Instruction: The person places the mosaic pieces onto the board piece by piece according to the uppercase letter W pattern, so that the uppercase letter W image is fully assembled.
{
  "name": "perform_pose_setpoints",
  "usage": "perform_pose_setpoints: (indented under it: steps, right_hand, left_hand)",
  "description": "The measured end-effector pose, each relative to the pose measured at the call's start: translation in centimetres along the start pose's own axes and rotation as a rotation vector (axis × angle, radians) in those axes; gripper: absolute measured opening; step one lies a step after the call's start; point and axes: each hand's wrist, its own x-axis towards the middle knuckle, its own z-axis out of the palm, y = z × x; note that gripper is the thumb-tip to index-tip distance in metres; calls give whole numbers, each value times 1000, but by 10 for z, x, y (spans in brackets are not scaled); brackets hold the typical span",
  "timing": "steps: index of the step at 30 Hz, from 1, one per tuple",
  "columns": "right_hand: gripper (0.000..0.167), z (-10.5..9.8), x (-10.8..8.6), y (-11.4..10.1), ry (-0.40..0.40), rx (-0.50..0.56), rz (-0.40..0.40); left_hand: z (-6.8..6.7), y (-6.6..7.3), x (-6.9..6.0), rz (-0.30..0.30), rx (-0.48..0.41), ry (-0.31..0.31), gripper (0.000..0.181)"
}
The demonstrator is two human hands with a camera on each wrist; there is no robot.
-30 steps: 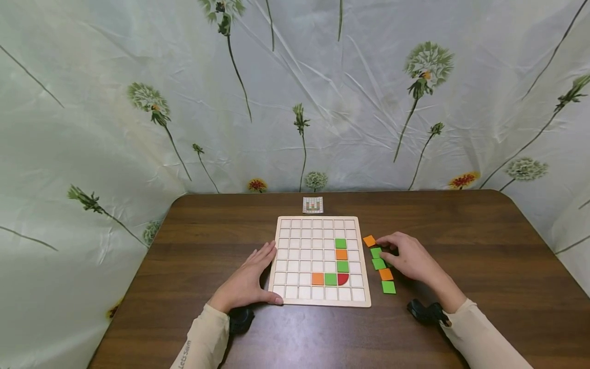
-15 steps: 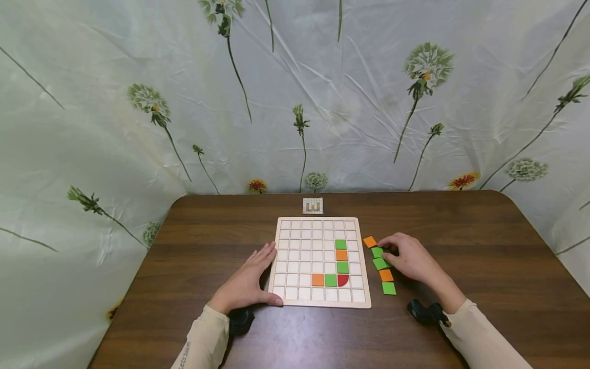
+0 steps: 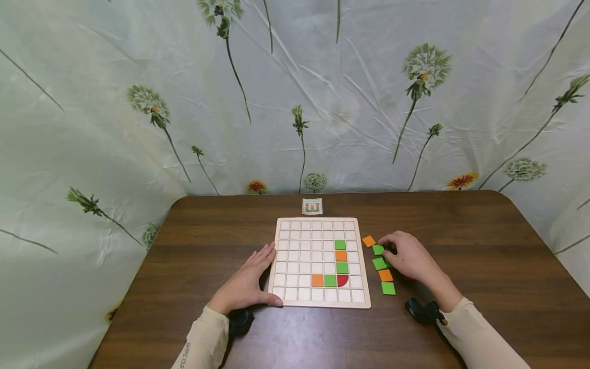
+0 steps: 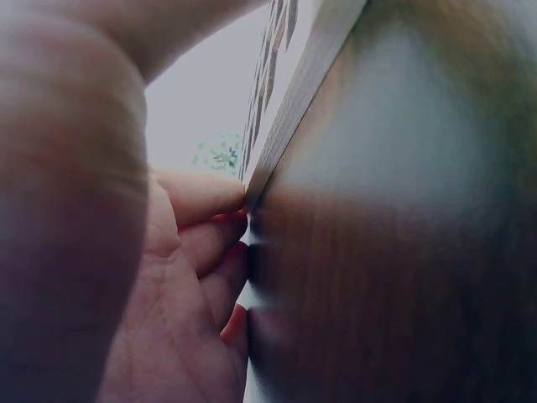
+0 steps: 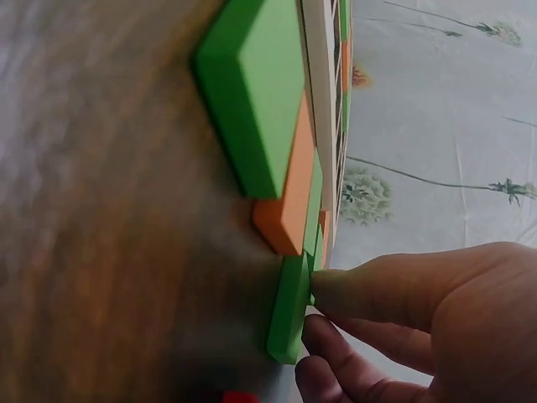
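Note:
A pale wooden grid board point(image 3: 295, 220) lies on the table, with green, orange and red pieces set in some squares. My left hand point(image 3: 246, 284) rests along its left edge, thumb at the front corner. To the right of the board, my right hand point(image 3: 407, 256) pinches a green square tile point(image 3: 378, 249) between thumb and fingers. In the right wrist view the thumb point(image 5: 361, 290) covers most of that tile. Around it lie an orange tile point(image 3: 369, 241), another green tile point(image 3: 379, 263), a second orange tile point(image 3: 385, 275) and a nearer green tile point(image 3: 388, 288).
A small printed pattern card point(image 3: 312, 206) lies behind the board. Part of a red piece point(image 3: 408, 279) shows under the right hand. A flowered curtain point(image 3: 258, 102) hangs behind the brown table point(image 3: 221, 220).
The green tile at my right fingertips has shifted slightly away from me and to the right, apart from the green tile below it. My left hand and the board stay put.

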Motion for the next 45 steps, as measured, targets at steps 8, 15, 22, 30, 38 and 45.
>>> perform_pose_setpoints:
  steps: [8,15,22,30,38,45]
  right_hand:
    - [27,1,2,-4,-1,-46,-4]
    - [24,2,4,-3,-10,-51,-27]
    - [25,-3,1,-4,13,-27,-29]
    - [27,-3,-3,-15,48,26,-46]
    - [27,3,-3,-33,72,70,-92]
    - [27,11,1,-46,74,64,-116]
  left_hand:
    - [-1,0,0,15,-9,9,127]
    - [-2,0,1,4,-13,1,126]
    - [-2,0,2,-7,1,4,127]
    - [0,-1,1,-10,0,-7,127]
    - [0,2,1,-14,-9,-7,127]
    - [1,0,1,-26,6,-11,128]
